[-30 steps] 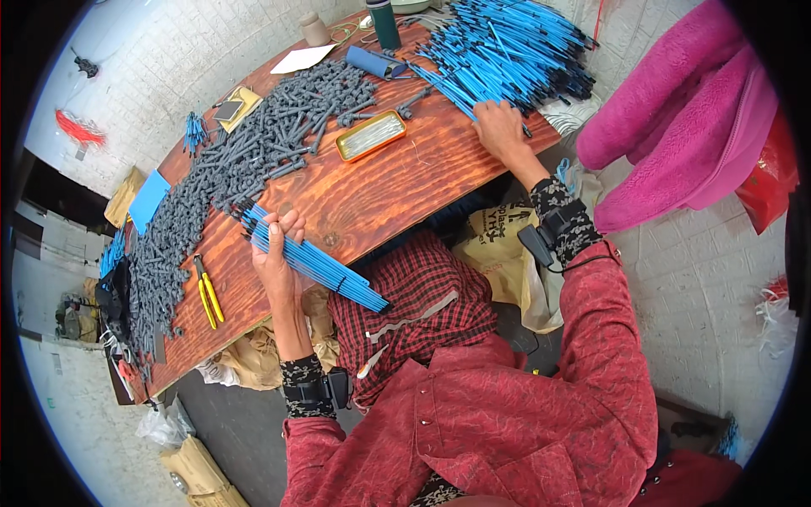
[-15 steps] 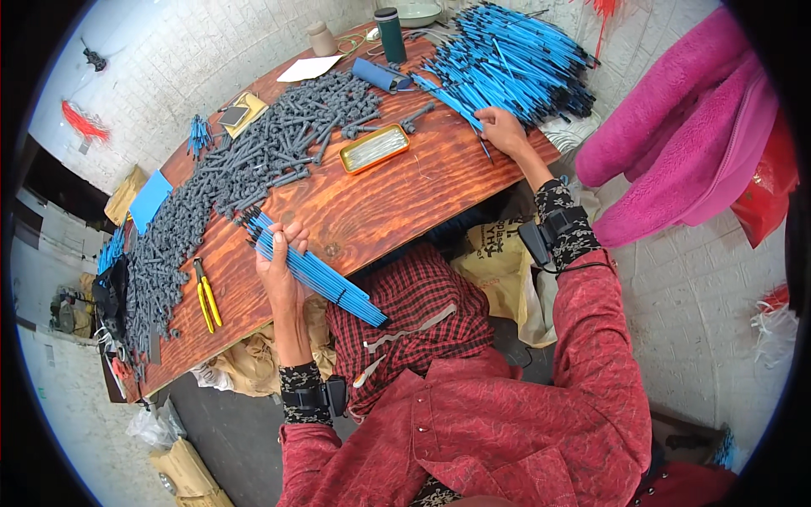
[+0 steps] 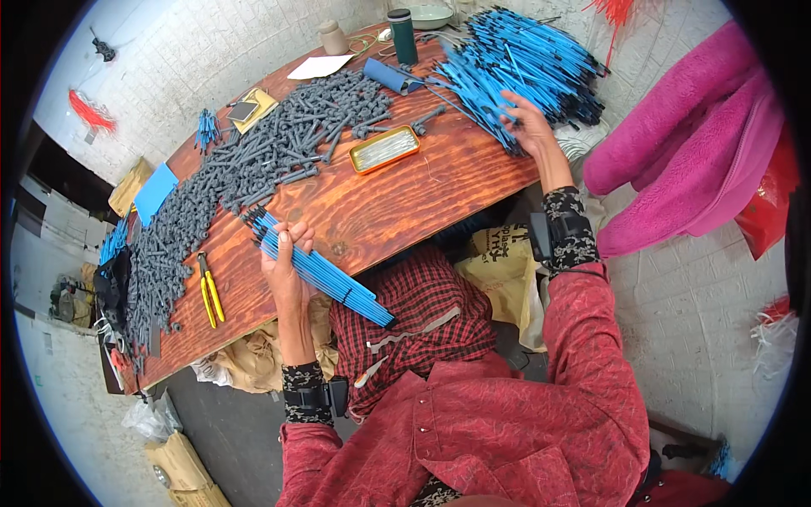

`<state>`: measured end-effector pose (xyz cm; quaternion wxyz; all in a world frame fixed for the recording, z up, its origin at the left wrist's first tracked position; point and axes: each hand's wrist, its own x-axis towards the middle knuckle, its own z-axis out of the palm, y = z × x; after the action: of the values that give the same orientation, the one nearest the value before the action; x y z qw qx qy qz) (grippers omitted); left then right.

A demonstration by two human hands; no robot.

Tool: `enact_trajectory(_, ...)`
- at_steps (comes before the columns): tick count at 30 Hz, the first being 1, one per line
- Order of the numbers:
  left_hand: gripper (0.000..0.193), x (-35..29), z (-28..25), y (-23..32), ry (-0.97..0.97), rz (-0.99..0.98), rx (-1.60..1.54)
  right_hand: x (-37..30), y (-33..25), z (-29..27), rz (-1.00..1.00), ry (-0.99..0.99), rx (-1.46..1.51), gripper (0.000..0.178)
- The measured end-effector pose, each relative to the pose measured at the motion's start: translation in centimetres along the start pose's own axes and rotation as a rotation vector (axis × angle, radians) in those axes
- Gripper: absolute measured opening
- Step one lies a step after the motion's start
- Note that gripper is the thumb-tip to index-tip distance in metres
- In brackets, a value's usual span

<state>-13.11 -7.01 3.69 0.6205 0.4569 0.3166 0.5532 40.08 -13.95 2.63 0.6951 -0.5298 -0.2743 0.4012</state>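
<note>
My left hand point(image 3: 285, 272) grips a bundle of blue rods point(image 3: 325, 272) with black tips, held slanted over the near edge of the wooden table point(image 3: 422, 190). My right hand point(image 3: 530, 127) reaches to the right into a big heap of loose blue rods point(image 3: 515, 55), fingers spread on them. Whether it holds any rod I cannot tell. A long pile of grey plastic pieces point(image 3: 253, 160) stretches across the table's left and middle.
A small orange tin point(image 3: 386, 149) with thin metal pieces lies mid-table. Yellow pliers point(image 3: 209, 291) lie at the left front. A dark cylinder bottle point(image 3: 403, 35), a blue roll point(image 3: 393, 76), white paper point(image 3: 318, 66) stand farther back. A pink fleece cloth point(image 3: 693, 144) hangs at right.
My right hand has gone from the table's edge up into the heap of blue rods. My left hand keeps the bundle, nearly still.
</note>
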Motion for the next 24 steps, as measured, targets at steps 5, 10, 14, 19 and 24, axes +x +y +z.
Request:
enact_trajectory(5, 0.030, 0.2, -0.2, -0.1, 0.006, 0.005, -0.007, -0.9, 0.0, -0.6, -0.101, -0.037, 0.210, 0.044)
enact_trajectory(10, 0.032, -0.1, -0.7, -0.4, -0.009, -0.021, 0.007, -1.3, 0.5, 1.2, -0.021, -0.105, 0.005, 0.038)
enact_trajectory(14, 0.032, 0.1, -0.2, -0.8, -0.040, -0.023, -0.006, 1.0, 2.3, 1.1, -0.197, 0.003, -0.513, 0.025)
enact_trajectory(19, 0.029, -0.1, -0.1, -0.5, 0.007, -0.036, 0.018, 0.9, 2.1, 3.0, -0.450, 0.183, -0.587, 0.020)
enact_trajectory(24, 0.029, -0.2, -0.3, -0.5, 0.004, -0.035, 0.016, -0.6, 0.3, 4.5, -0.287, 0.032, -0.352, 0.024)
